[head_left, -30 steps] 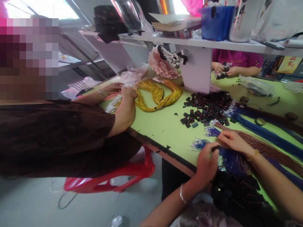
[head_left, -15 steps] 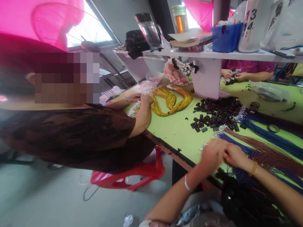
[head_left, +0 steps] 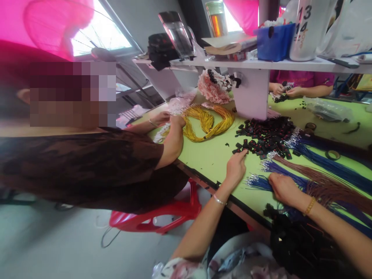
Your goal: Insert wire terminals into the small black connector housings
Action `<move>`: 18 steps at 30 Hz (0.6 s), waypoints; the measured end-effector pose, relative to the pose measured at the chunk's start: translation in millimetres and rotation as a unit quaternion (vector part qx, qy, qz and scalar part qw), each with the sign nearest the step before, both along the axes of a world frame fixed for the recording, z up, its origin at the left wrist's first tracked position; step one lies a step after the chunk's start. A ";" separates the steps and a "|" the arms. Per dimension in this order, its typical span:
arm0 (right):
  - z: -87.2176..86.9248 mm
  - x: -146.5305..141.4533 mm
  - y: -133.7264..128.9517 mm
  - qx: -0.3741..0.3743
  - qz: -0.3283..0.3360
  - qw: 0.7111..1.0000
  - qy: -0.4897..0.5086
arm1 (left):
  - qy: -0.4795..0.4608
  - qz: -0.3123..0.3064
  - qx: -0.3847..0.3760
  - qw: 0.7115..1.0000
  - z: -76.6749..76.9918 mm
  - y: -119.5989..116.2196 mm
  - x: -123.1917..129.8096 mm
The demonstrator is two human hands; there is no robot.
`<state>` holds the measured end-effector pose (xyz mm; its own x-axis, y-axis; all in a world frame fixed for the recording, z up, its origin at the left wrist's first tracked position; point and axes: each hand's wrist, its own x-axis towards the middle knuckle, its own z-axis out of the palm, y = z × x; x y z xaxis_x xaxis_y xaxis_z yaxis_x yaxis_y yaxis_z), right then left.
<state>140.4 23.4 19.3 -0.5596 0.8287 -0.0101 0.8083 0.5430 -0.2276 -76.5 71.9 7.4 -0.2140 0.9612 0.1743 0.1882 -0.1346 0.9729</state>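
My left hand [head_left: 236, 169] reaches to the near edge of a pile of small black connector housings [head_left: 270, 135]. Its index finger is stretched out, the tip touching one housing, and no piece shows inside the hand. My right hand [head_left: 285, 189] is closed, its fingers curled over blue wires [head_left: 258, 182] whose silver terminal ends stick out to the left. How many wires it grips is hidden. Beside it lie purple-blue wires [head_left: 276, 168] and a bundle of brown wires [head_left: 296, 166], both with metal ends. A heap of black parts [head_left: 293, 232] sits near my lap.
A co-worker in a dark shirt [head_left: 87, 170] sits at left, hands by yellow wire bundles [head_left: 203, 124]. Another person's hands [head_left: 287, 91] work across the table. A shelf [head_left: 215, 64] holds a blue bin [head_left: 273, 42] and bottles. Tape rolls [head_left: 333, 155] lie at right.
My hands were together over the wires and have parted. The left has moved up and forward to the black housings; the right stays low by the blue wires, whose ends now show.
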 end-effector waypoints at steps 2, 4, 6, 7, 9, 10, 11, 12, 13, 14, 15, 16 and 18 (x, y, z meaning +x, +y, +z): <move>2.8 3.1 1.7 -0.027 0.000 0.998 0.048 | -0.047 0.008 0.002 0.999 3.6 -10.6 -6.9; 5.2 5.3 3.4 -0.048 0.009 0.995 0.083 | -0.118 0.004 -0.029 0.993 5.2 -20.9 -11.8; 5.9 6.5 4.7 -0.053 0.017 0.995 0.082 | -0.220 -0.007 -0.084 0.972 5.7 -30.1 -14.4; 5.6 6.7 5.2 -0.053 0.020 0.996 0.075 | -0.273 -0.013 -0.109 0.956 6.0 -34.1 -14.9; 4.7 7.2 5.9 -0.061 0.029 0.995 0.072 | -0.356 -0.028 -0.142 0.923 6.7 -40.7 -15.3; 4.6 7.7 6.0 -0.066 0.034 0.994 0.077 | -0.382 -0.033 -0.151 0.911 7.1 -43.3 -15.3; 5.0 8.3 6.1 -0.068 0.037 0.994 0.081 | -0.398 -0.032 -0.155 0.904 7.5 -45.4 -15.3; 5.9 9.1 6.2 -0.063 0.036 0.994 0.082 | -0.407 -0.026 -0.156 0.900 7.8 -47.2 -15.1; 7.5 10.1 6.2 -0.055 0.035 0.995 0.082 | -0.411 -0.016 -0.155 0.899 8.1 -48.7 -15.0; 9.4 11.2 6.3 -0.048 0.034 0.995 0.080 | -0.411 -0.006 -0.152 0.899 8.4 -50.1 -14.6; 11.7 12.1 6.5 -0.043 0.033 0.995 0.081 | -0.410 0.002 -0.149 0.900 8.9 -51.4 -14.1; 14.0 12.7 6.9 -0.044 0.030 0.995 0.087 | -0.409 0.007 -0.147 0.901 9.5 -52.7 -13.4; 18.8 12.2 8.2 -0.072 0.023 0.989 0.124 | -0.412 0.007 -0.146 0.899 11.1 -55.6 -10.7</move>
